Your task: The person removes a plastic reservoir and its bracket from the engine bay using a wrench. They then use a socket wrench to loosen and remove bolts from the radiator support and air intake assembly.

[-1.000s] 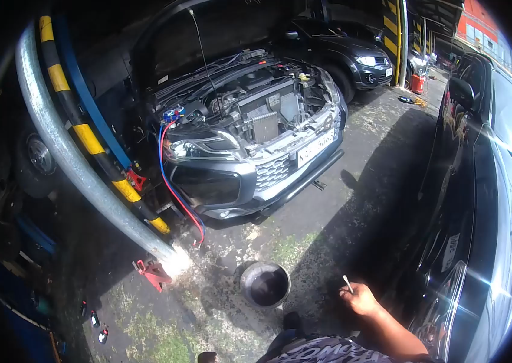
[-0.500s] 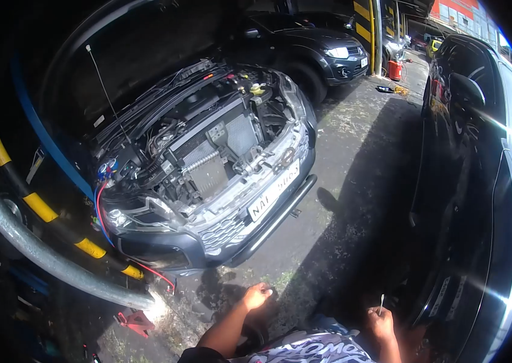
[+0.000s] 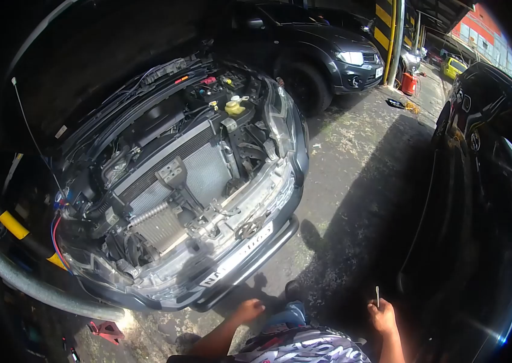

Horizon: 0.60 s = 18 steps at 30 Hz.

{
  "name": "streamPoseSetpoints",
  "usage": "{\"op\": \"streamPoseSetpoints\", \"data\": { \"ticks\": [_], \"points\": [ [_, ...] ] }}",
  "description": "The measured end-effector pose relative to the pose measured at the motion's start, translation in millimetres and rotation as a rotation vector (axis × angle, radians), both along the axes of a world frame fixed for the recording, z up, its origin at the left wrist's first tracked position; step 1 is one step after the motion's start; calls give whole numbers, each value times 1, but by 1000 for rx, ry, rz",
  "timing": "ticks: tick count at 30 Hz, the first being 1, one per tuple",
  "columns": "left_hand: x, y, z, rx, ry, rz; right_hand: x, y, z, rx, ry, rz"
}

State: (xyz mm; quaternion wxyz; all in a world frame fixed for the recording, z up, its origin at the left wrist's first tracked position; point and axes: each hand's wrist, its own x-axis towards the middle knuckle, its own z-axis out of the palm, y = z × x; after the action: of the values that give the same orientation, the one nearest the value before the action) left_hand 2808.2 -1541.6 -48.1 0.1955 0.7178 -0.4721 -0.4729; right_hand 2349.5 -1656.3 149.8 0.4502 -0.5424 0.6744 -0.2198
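Right hand (image 3: 383,316) holds tool (image 3: 377,295); left hand (image 3: 249,310) near bumper (image 3: 245,274).

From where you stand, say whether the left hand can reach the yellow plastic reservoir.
Probably not: the left hand is still outside the dark tubular bumper bar, with the car's front between it and the reservoir.

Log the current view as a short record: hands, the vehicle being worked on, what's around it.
Right hand: holding a slim metallic tool, tip up
Left hand: fingers curled; contents, if any, not discernible
Open car: engine bay exposed, radiator visible, number plate on front
Car's far side: yellowish reservoir
Hoses: red and blue, at the car's near-left corner
Floor, lower left: red stand
Right side: dark vehicle
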Motion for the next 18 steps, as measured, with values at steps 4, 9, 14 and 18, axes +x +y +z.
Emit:
{"op": "streamPoseSetpoints", "data": {
  "ticks": [4, 9, 14, 18],
  "points": [
    [-29, -178, 71, -116, -19, -130, -11, -75, -30, 9, 217, 21],
    [-42, -380, 171, -309, 116, -242, -28, -189, -42, 17, 0, -97],
    [5, -540, 247, -714, 70, 15, -57, -340, -86, -222, -63, -94],
    [77, -637, 282, -1033, -408, 374, -73, -514, -101, -340, -173, 58]
  ]
}}
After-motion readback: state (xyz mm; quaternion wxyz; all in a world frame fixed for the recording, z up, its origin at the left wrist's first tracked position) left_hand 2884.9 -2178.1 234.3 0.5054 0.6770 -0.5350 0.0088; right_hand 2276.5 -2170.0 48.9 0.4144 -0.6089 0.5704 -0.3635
